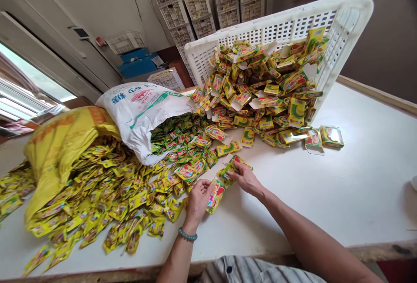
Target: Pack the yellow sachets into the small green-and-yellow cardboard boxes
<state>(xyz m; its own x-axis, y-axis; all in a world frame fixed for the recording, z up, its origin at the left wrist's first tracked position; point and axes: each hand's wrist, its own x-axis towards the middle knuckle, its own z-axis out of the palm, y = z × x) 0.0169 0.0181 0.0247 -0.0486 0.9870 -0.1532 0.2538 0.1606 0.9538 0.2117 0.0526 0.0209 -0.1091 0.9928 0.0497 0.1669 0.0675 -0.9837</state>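
White plastic crate (353, 20) lies tipped on the desk (368, 179), cartons (296, 111) spilling from its mouth. Near side of crate: left hand (198, 200), fingers pinching a watermelon-print carton (216, 196). Right hand (246, 178), same side, fingers apparently grasping a green packet (226, 175); cannot tell what else they grip. Loose packets (176, 133) heap left of crate. Step in hand, by my reading: filling cartons. Next move probably calls for aligning packet with carton opening, then pushing it in.
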